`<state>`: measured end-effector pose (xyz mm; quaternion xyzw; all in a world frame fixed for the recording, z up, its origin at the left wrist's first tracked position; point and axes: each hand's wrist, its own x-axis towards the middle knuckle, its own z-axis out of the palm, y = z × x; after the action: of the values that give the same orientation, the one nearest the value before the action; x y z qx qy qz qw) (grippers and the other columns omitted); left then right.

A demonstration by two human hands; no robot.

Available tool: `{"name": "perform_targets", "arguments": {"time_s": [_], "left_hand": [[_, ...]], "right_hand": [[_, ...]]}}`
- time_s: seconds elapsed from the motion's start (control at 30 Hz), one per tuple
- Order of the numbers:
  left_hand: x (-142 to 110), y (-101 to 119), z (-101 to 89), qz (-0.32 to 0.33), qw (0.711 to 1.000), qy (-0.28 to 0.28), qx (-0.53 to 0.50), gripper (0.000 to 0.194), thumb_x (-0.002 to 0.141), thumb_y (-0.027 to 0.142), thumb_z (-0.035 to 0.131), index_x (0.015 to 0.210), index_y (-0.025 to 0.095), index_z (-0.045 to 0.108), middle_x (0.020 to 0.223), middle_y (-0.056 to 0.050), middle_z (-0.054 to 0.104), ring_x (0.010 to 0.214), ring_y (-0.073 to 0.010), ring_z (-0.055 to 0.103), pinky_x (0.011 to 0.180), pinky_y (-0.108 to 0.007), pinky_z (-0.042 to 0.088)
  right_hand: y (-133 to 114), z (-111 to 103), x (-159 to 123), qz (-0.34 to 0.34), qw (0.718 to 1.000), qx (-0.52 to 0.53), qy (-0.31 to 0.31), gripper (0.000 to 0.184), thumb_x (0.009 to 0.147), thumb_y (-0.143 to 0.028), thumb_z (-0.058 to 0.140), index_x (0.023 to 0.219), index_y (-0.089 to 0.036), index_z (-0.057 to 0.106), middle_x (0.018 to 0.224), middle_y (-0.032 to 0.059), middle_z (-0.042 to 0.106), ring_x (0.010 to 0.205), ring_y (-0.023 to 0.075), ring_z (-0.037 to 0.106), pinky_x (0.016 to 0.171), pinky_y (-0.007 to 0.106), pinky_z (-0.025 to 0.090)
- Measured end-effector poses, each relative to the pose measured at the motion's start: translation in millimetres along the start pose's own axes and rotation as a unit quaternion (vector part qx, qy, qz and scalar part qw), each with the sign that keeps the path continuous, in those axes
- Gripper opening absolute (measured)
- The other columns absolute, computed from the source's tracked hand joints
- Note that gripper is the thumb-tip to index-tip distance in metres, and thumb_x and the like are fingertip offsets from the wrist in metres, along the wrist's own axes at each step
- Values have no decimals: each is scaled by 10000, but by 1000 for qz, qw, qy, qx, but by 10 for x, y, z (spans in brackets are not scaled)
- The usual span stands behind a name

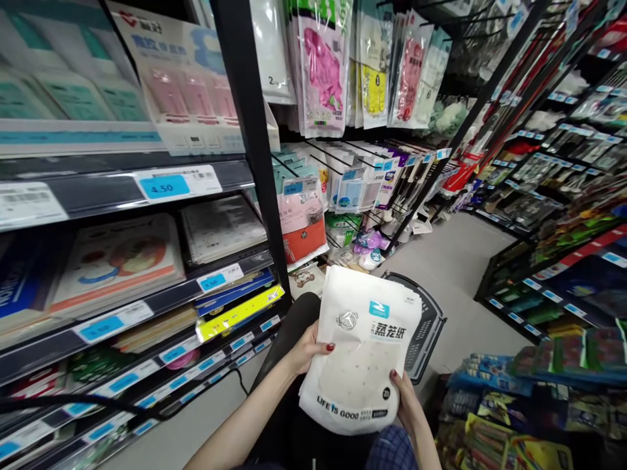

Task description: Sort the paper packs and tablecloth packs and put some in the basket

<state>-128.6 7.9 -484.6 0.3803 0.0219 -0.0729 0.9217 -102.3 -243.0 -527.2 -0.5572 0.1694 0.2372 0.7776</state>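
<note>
Both my hands hold a stack of white packs of steamer paper (pixel 360 352), with blue and black print and "LIFE IS GOOD" along the lower edge. My left hand (pixel 307 352) grips the left edge, its thumb on the front and the other fingers hidden behind. At the lower right edge, my right hand (pixel 405 397) has its thumb on the front too, the rest mostly out of sight. The packs are tilted above my lap. Behind them a dark shopping basket (pixel 425 333) with slotted sides stands on the floor, partly covered by the packs.
Shelves with notebooks (pixel 223 225) and price tags (pixel 176 185) rise on my left. Packaged gloves (pixel 323 65) and other packs hang from hooks ahead. Grey floor (pixel 450 251) runs along the aisle. Bagged goods (pixel 519 444) are piled at lower right, and a black cable (pixel 98 401) crosses the lower left.
</note>
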Motion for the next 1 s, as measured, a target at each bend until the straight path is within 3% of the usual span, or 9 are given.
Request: {"name": "perform_targets", "arguments": {"time_s": [0.1,0.23,0.33,0.5,0.67,0.8,1.0], "left_hand": [[180,-120,-261,-33,999,28,-2,578,582,99,688,1115,158,474,1044,-142,603,882,-295,591,752,-413,454],[310,-371,-669,-71,989,129,28,649,573,95,693,1168,176,449,1087,-137,589,931,-289,576,786,-404,442],[330,-452,-821,-102,982,157,33,704,594,110,684,1231,201,398,1137,-135,565,987,-288,552,826,-407,424],[369,-415,-901,-133,978,159,23,734,626,119,666,1276,228,344,1169,-127,548,1008,-288,543,841,-411,415],[415,-461,-926,-125,978,162,38,645,630,138,665,1222,211,418,1150,-117,563,996,-289,547,833,-400,416],[406,-487,-930,-120,978,169,41,562,615,129,673,1142,180,486,1118,-120,580,994,-283,546,829,-377,419],[457,-340,-1002,-173,970,173,-13,656,645,138,647,1245,206,390,1087,-128,593,911,-281,584,786,-411,441]], "right_hand": [[-41,-21,185,14,1000,-15,-9,444,535,-379,725,894,-181,556,859,84,669,750,275,629,679,403,490],[81,5,570,12,996,-89,-28,372,551,-309,726,855,-149,583,874,107,667,745,265,631,654,368,495],[166,1,754,43,993,-103,-45,370,568,-325,709,868,-141,594,832,116,671,712,272,633,638,384,497],[165,-21,858,28,985,-156,-73,403,618,-351,658,953,-140,584,938,129,648,824,288,614,695,405,490],[226,-72,924,-64,950,-306,19,462,638,-337,624,1049,-139,552,1040,125,608,957,285,556,813,418,442],[299,-84,892,-141,921,-355,70,536,663,-338,598,1165,-186,489,1144,89,551,1068,263,489,913,412,375],[334,37,996,-162,920,-351,57,586,664,-337,594,1211,-181,453,1181,92,523,1073,268,483,909,425,380]]}}
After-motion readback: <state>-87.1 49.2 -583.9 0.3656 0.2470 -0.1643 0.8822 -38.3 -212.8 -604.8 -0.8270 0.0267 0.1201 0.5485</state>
